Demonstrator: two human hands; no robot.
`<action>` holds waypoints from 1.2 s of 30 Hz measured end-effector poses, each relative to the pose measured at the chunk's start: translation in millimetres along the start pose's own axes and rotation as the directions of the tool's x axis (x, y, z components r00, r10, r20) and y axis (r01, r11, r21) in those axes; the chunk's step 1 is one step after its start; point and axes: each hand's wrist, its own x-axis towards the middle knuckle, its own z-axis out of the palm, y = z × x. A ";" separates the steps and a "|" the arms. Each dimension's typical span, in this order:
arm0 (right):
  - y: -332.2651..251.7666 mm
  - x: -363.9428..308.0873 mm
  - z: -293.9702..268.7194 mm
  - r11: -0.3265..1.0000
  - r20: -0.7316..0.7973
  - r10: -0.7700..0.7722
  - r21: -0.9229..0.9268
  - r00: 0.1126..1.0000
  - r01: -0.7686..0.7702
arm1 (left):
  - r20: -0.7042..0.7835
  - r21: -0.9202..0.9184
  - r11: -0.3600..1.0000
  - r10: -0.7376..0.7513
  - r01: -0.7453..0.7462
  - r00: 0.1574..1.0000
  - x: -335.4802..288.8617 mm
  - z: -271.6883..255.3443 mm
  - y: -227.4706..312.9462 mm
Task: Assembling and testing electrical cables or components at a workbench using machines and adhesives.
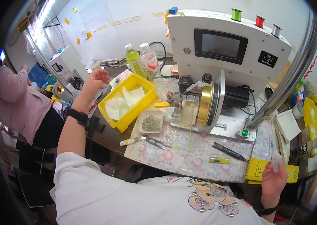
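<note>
My left hand (97, 79) is raised beside the far left corner of a yellow plastic bin (130, 119). Its fingers are loosely bent and apart, with nothing visible in them. White paper-like sheets (124, 101) lie in the bin. At the lower right, my right hand (273, 182) pinches a small translucent white piece, like a plastic bag (277, 160), between thumb and fingers. That hand is over a yellow strip with notched edges and black marks (255, 170). A white machine (182, 37) with a gold ring (204, 104) stands ahead, touched by neither hand.
A square white dish (140, 125) holds small metal pieces. Near it are a metal tool (157, 143), a yellow lighter-like item (219, 160) and a black pen (228, 151). Two bottles (134, 60) stand behind the bin. A metal post (278, 95) rises at right. Another person (23, 101) is at far left.
</note>
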 end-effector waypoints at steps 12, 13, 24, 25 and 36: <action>1.8 0.6 4.7 1.000 -0.003 0.004 -0.020 1.000 -0.004 | 0.257 -0.397 0.905 -0.049 0.152 0.965 14.9 -15.5 -1.0; 2.2 1.0 4.7 1.000 -0.003 -0.001 -0.018 1.000 0.001 | 0.261 -0.398 0.905 -0.045 0.149 0.964 16.0 -15.8 5.5; 1.3 -0.6 8.2 0.999 0.009 0.026 -0.042 1.000 -0.026 | 0.291 0.696 0.559 0.354 -0.450 0.889 44.7 -41.4 -73.9; 3.3 -1.9 9.8 0.999 0.007 0.021 -0.049 1.000 -0.021 | 0.041 0.342 0.936 -0.105 0.084 0.994 27.5 -13.6 -10.4; 8.1 -0.8 44.5 0.992 0.096 0.096 0.077 0.991 -0.103 | -0.019 0.997 -0.041 0.693 0.065 0.721 -49.9 6.9 45.9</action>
